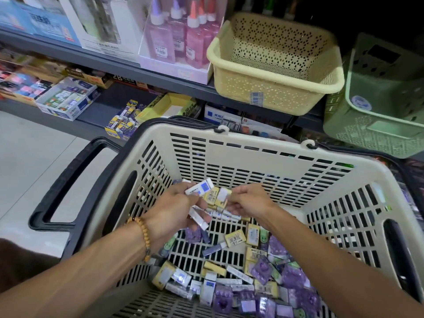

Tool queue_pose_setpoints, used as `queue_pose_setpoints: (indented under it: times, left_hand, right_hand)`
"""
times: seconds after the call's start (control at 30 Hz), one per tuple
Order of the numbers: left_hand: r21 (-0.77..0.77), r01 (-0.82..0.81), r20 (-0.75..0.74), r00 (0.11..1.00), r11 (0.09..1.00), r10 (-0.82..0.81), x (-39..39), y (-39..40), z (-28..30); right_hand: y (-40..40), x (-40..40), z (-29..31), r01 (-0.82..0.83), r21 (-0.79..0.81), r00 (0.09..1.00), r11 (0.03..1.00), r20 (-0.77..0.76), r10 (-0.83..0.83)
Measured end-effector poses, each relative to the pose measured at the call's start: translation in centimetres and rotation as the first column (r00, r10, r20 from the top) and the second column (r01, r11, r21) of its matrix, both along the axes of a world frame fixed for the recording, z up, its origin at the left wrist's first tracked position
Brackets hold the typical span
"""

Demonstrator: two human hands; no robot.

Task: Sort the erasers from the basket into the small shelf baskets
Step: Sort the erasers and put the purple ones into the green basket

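My left hand (pixel 174 210) grips white erasers (pixel 199 186); my right (pixel 249 200) pinches yellow ones (pixel 219 197). More, purple too, lie in the basket (pixel 229 143). Barcode labels, print unreadable.

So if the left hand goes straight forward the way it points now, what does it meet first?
Probably the far slotted wall of the shopping basket. The left hand, gripping white erasers, points up-frame toward it; nothing else shows between, though depth is unclear.

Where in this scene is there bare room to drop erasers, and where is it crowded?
The cream shelf basket looks bare inside, beside the glue bottles. The shopping basket floor is open mid-left, crowded with erasers at its near right. Both hands grip erasers.
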State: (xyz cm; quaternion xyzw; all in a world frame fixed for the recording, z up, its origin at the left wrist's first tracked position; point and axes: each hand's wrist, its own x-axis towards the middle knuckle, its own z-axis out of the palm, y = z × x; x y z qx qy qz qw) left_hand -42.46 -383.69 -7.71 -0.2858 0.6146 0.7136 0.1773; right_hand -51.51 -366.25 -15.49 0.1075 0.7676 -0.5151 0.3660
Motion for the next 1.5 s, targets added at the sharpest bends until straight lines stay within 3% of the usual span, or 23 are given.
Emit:
queue_pose_setpoints:
  times: [0.13, 0.3, 0.47, 0.63, 0.73, 0.83, 1.0, 1.2, 1.3, 1.43, 1.5]
  left_hand:
    - [0.098, -0.098, 0.026, 0.995, 0.990, 0.096, 0.0, 0.1, 0.4]
    - [0.184, -0.284, 0.099, 0.958, 0.941, 0.270, -0.3, 0.6, 0.1]
    - [0.196, -0.307, 0.105, 0.951, 0.931, 0.291, -0.4, 1.1, 0.0]
    - [0.165, -0.202, 0.125, 0.975, 0.965, 0.183, 0.1, 1.7, -0.2]
    - [0.007, -0.184, 0.127, 0.975, 0.983, 0.182, 0.1, 1.9, -0.8]
    - [-0.149, -0.185, 0.067, 0.978, 0.971, 0.196, -0.2, 1.4, -1.2]
    - [-0.239, -0.159, 0.004, 0.986, 0.958, 0.165, 0.0, 1.1, -1.7]
    - [-0.280, -0.081, 0.025, 0.995, 0.957, 0.092, 0.1, 0.8, -1.9]
    - [-0.310, 0.016, 0.029, 1.000, 0.951, -0.007, 0.3, 0.8, -1.9]
    - [-0.319, 0.248, 0.080, 0.969, 0.915, -0.234, 0.5, 1.1, -1.4]
    - [-0.310, 0.343, 0.091, 0.939, 0.887, -0.331, 0.7, 1.1, -1.2]
  right_hand:
    - [0.3, 0.6, 1.2, -0.006, 0.033, 0.995, 0.999, -0.099, 0.009]
    - [0.3, 3.8, 4.5, -0.259, -0.250, 0.966, 0.933, -0.076, 0.248]
    - [-0.8, 5.2, 4.9, -0.186, -0.251, 0.965, 0.950, -0.228, 0.128]
    - [0.2, 5.1, 4.0, -0.104, -0.284, 0.978, 0.953, -0.202, 0.046]
    - [1.4, 3.9, 3.6, -0.079, -0.287, 0.994, 0.955, -0.092, 0.054]
    - [3.2, 2.2, 3.2, -0.077, -0.174, 0.997, 0.982, -0.025, 0.074]
    - [3.2, 0.8, 0.9, -0.064, 0.043, 0.998, 0.997, -0.023, 0.065]
    - [2.0, 0.9, 0.2, 0.102, 0.023, 0.992, 0.995, -0.075, -0.100]
    - [2.0, 1.9, 1.7, 0.028, 0.044, 0.984, 0.999, -0.179, -0.019]
    - [0.2, 3.9, 4.8, -0.210, -0.177, 0.975, 0.962, -0.113, 0.192]
    - [-0.2, 4.5, 5.6, -0.274, -0.087, 0.953, 0.958, -0.160, 0.258]
